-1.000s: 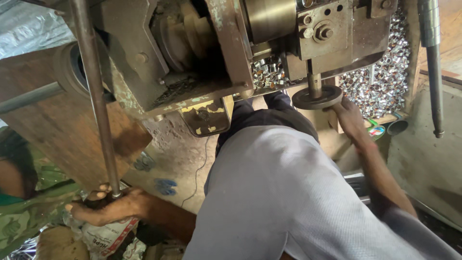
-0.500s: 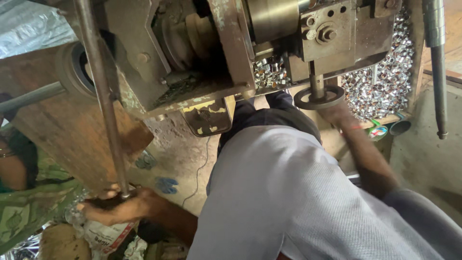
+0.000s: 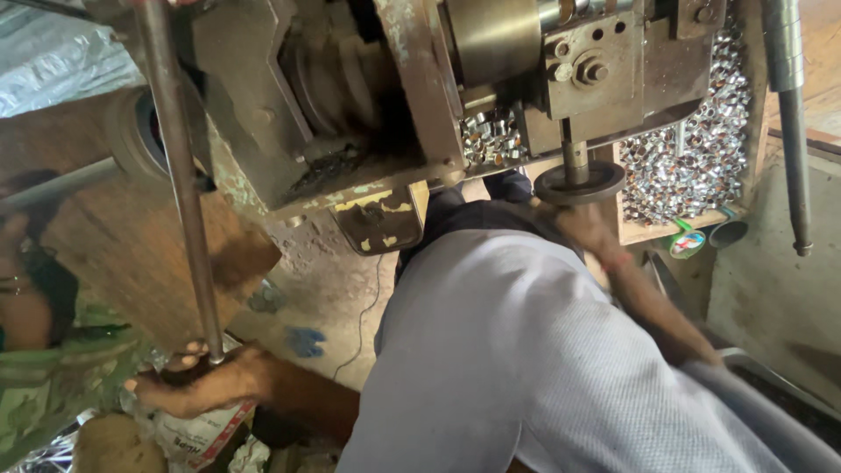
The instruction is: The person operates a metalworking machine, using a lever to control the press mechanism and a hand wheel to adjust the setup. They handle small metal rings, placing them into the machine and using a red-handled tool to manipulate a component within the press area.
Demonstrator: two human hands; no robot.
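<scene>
I am gripping the lower end of a long steel rod (image 3: 180,184) with my left hand (image 3: 194,385), fingers wrapped tightly around it. My right hand (image 3: 585,226) is reaching up under the dark handwheel (image 3: 578,182) of the machine (image 3: 368,114); blur is hiding whether it is grasping. Behind it, a wooden bin (image 3: 653,229) is brimming with small shiny metal rings (image 3: 692,158).
</scene>
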